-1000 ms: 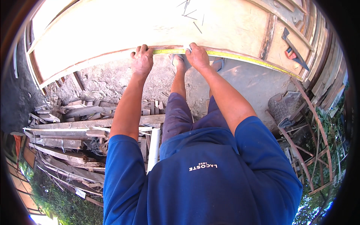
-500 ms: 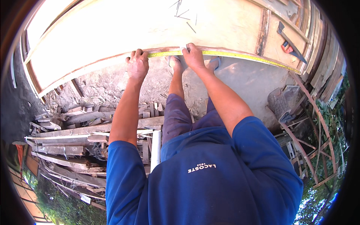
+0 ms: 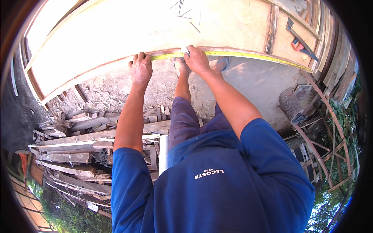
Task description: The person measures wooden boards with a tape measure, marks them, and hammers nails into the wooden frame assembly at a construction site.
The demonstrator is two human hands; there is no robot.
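Note:
A yellow tape measure blade (image 3: 248,55) runs along the near edge of a pale wooden panel (image 3: 233,33), from my left hand out to the panel's right end. My left hand (image 3: 140,70) is curled over the edge with its fingers on the tape's left end. To its right, my right hand (image 3: 196,60) rests at the edge over the tape, its fingers closed round a small white piece (image 3: 184,50) whose kind I cannot make out. Several loose nails (image 3: 195,27) lie on the panel beyond my hands.
A saw-like tool with a dark blade and an orange-black handle (image 3: 298,45) lies at the panel's right end. Stacked boards (image 3: 338,58) stand beyond it. Scrap timber (image 3: 81,136) is heaped at lower left. At right are a woven seat (image 3: 291,103) and a curved wooden frame (image 3: 330,116).
My right hand has shifted slightly left along the edge with the white piece, closer to my left hand. My left hand stays on the tape. The whole view has shifted a little.

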